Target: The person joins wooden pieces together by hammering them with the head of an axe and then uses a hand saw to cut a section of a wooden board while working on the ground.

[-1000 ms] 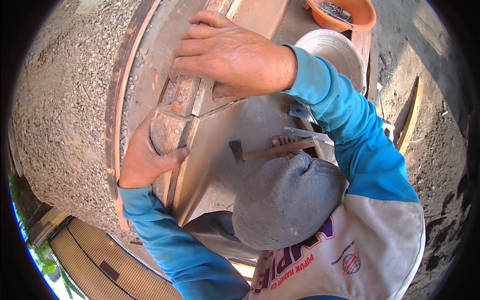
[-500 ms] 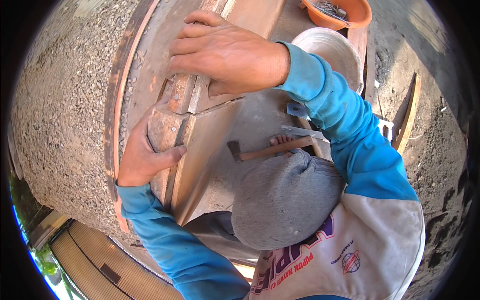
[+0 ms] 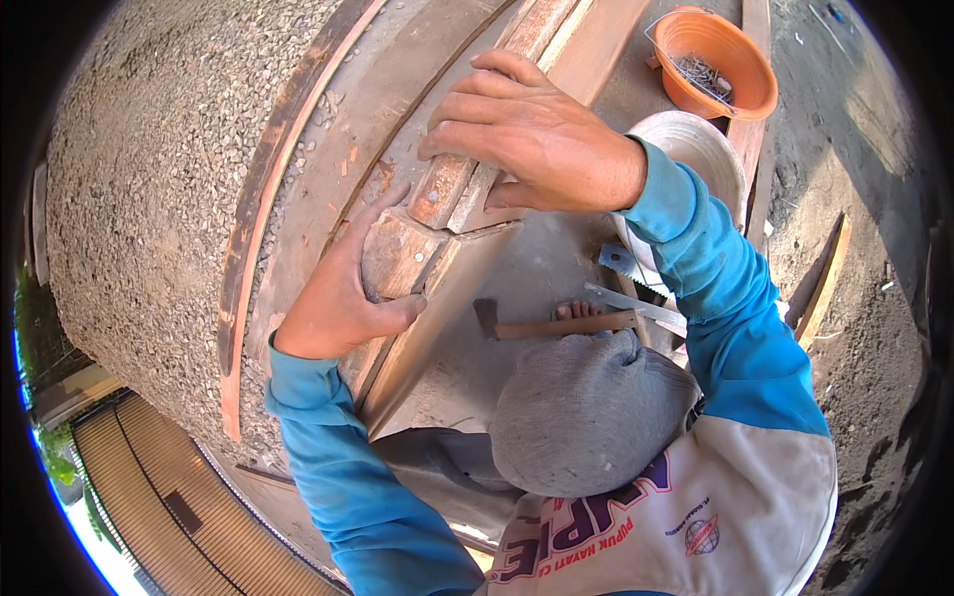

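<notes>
Left hand [image 3: 338,303]: we find it clasped around the end of the lower beam [image 3: 397,260], thumb on the side nearer the grey knee [image 3: 586,417], fingers along the opposite side.
Right hand [image 3: 537,129]: we note it arched over the upper beam [image 3: 434,194] and gripping it, fingers across the top, thumb down the near side.
Beam, lower: weathered wood, running down beneath the left sleeve [image 3: 328,437]; one round metal head near its end.
Beam, upper: worn brown wood, a paler strip alongside, reaching the top of our view; a metal head here too.
Joint [image 3: 449,233]: between the hands, where the beam ends meet along a dark, uneven line; we cannot tell whether they are fastened.
Axe [image 3: 566,326]: wooden handle, dark head, lying by the knee, beside the toes [image 3: 576,310] of a bare foot.
Saw [image 3: 616,260]: toothed blade, near the right sleeve [image 3: 725,298], partly covered.
Orange bowl [image 3: 765,89]: upper right, wire handle, holding nails [image 3: 701,74].
White basin [image 3: 686,134]: just below the bowl, part hidden by the right arm.
Stick [image 3: 827,283]: far right, on bare ground.
Gravel [image 3: 169,169]: left, beyond a long wooden strip [image 3: 278,149].
</notes>
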`<state>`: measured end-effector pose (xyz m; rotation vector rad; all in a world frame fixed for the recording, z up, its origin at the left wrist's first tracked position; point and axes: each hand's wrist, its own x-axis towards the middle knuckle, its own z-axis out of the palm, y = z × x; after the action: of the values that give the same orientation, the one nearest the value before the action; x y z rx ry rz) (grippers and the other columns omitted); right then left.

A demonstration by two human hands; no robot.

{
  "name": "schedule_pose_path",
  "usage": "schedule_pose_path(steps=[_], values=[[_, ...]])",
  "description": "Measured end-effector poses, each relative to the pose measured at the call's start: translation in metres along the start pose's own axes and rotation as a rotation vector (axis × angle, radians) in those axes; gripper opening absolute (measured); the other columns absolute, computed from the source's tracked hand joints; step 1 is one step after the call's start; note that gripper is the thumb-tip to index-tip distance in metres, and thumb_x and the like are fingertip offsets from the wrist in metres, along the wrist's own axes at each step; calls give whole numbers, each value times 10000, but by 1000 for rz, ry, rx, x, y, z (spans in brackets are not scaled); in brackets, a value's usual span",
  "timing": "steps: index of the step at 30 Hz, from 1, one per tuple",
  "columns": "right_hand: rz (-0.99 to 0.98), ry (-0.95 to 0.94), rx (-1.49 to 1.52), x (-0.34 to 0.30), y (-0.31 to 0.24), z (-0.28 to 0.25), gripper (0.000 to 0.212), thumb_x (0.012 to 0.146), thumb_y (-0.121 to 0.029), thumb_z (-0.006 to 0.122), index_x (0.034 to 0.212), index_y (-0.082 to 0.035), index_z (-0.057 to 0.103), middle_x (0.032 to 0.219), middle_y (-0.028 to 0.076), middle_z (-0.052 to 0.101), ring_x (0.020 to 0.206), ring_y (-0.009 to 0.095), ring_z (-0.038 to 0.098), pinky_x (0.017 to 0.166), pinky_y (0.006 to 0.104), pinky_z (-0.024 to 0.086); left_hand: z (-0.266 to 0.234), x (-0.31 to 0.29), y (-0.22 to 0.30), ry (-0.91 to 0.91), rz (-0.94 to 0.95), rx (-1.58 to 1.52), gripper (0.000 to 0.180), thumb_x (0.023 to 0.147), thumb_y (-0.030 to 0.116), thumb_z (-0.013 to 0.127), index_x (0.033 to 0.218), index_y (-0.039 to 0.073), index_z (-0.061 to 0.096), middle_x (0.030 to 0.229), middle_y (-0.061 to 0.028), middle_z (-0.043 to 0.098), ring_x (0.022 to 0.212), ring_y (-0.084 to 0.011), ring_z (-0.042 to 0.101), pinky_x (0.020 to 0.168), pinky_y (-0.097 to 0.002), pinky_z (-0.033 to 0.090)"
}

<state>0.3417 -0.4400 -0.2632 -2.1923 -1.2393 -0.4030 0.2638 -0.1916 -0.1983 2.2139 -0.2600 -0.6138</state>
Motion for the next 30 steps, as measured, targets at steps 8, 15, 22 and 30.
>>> schedule_pose_path(steps=[8, 15, 22, 30], values=[[-71, 26, -28, 1, 3, 4, 717, 515, -111, 882, 1189, -111, 640, 1175, 53, 613, 1173, 266, 512, 1147, 435, 281, -31, -44, -3, 29, -7, -74, 862, 630, 73, 725, 1431, -16, 418, 1391, -161, 533, 1304, -248, 492, 1145, -352, 315], [-30, -65, -24, 3, 0, -3, 751, 527, -112, 897, 1225, -177, 628, 1189, 39, 611, 1207, 267, 508, 1175, 478, 242, -77, -114, -33, 171, 27, -251, 947, 625, 202, 816, 1428, -66, 392, 1431, -192, 499, 1328, -274, 485, 1157, -396, 320], [-20, -145, -109, 11, -12, -8, 754, 525, -96, 907, 1221, -176, 629, 1184, 45, 619, 1189, 277, 514, 1164, 474, 247, -97, -169, -63, 356, 123, -309, 1092, 650, 439, 872, 1460, -71, 347, 1424, -226, 492, 1323, -310, 493, 1141, -399, 357], [7, -193, -148, 16, -23, -15, 710, 535, -147, 890, 1198, -139, 634, 1186, 46, 622, 1172, 295, 513, 1108, 446, 273, -108, -223, -83, 513, 86, -314, 1099, 643, 452, 863, 1467, -65, 351, 1408, -225, 502, 1297, -297, 520, 1101, -390, 403]])
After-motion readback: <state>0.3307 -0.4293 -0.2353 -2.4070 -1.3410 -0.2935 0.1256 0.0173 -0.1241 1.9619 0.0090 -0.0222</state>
